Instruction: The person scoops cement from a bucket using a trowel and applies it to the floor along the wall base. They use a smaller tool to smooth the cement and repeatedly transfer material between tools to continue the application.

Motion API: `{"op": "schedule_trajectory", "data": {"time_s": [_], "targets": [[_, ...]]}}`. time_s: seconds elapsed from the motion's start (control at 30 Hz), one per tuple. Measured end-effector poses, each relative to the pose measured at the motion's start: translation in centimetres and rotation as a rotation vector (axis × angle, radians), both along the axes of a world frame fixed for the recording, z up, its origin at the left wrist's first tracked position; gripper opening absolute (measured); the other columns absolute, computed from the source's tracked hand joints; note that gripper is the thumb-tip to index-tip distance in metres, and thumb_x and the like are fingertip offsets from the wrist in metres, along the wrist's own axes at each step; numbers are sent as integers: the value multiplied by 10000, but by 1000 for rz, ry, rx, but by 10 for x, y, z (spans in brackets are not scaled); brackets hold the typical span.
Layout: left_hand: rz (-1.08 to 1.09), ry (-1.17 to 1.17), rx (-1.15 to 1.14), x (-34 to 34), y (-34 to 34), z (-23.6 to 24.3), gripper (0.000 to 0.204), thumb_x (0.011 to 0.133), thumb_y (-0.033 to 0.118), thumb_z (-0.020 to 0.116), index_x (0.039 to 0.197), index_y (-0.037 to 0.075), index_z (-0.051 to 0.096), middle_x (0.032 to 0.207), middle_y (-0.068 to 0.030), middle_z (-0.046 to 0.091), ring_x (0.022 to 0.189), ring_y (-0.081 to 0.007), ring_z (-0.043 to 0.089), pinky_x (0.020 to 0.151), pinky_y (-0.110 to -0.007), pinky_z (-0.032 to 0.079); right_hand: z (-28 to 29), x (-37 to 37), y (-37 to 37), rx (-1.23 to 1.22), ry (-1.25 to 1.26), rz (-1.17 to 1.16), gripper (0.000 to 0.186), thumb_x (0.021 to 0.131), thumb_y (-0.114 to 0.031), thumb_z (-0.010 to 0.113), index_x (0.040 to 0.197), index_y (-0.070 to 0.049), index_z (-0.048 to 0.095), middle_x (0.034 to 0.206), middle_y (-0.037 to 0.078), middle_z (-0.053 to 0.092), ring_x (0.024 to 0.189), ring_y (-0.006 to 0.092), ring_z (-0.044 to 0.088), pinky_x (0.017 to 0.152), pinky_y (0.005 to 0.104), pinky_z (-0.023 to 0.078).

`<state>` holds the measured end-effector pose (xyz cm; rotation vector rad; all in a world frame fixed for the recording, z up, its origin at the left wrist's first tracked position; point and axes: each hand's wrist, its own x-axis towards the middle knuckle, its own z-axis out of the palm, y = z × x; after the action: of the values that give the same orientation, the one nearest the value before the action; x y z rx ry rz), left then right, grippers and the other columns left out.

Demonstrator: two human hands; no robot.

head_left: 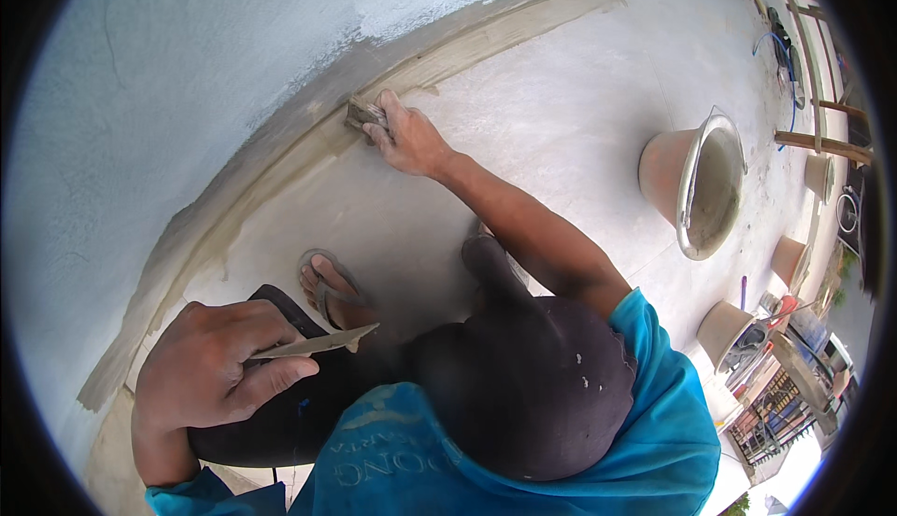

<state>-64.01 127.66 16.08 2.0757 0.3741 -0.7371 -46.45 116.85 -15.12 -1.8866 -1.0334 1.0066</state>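
Close to me at the lower left, my left hand (210,362) pinches a thin, flat scraper blade (322,342) between thumb and fingers. The blade is held in the air over my knee, its tip pointing right. My right hand (411,138) reaches forward to the foot of the wall. Its fingers are closed round a small grey block (361,114), rough and caked with cement; its exact kind cannot be made out. The block touches the damp strip of mortar (308,154) running along the joint between the pale blue wall (177,77) and the floor (542,86).
A mortar-smeared bucket (665,175) lies tilted or appears so at right. Beyond it are another bucket (724,329), smaller pails (790,259), a wooden frame (822,145), a blue cord (792,96) and piled tools. My sandalled foot (332,292) is near the wall.
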Motion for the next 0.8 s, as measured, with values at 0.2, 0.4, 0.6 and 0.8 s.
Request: {"op": "schedule_trajectory", "data": {"time_s": [0.2,0.4,0.6,0.8], "targets": [[187,159,-139,9,8,-17,426,948,374,631,1068,-33,590,699,-93,630,525,-183,592,505,-326,462,18,51,-59,328,692,-585,301,948,-168,573,1198,-16,503,1040,89,634,863,171,623,760,349,517],[476,110,-431,92,-18,-115,304,995,304,555,1024,1,570,784,-50,626,548,-115,568,526,-269,455,95,93,-116,612,681,-786,368,950,-119,530,1287,26,495,1110,117,639,940,193,646,813,349,539],[572,32,-816,152,-90,-182,256,991,278,545,957,27,573,725,-40,576,517,-114,536,466,-231,428,146,95,-176,587,108,-919,354,983,-118,536,1309,18,516,1107,65,634,970,115,590,852,292,477],[505,48,-820,167,-111,-187,253,958,304,499,926,54,498,678,-68,524,425,-161,485,377,-282,402,158,92,-199,710,-195,-829,419,962,-82,510,1369,8,466,1165,128,594,1021,226,582,889,333,447]]}}
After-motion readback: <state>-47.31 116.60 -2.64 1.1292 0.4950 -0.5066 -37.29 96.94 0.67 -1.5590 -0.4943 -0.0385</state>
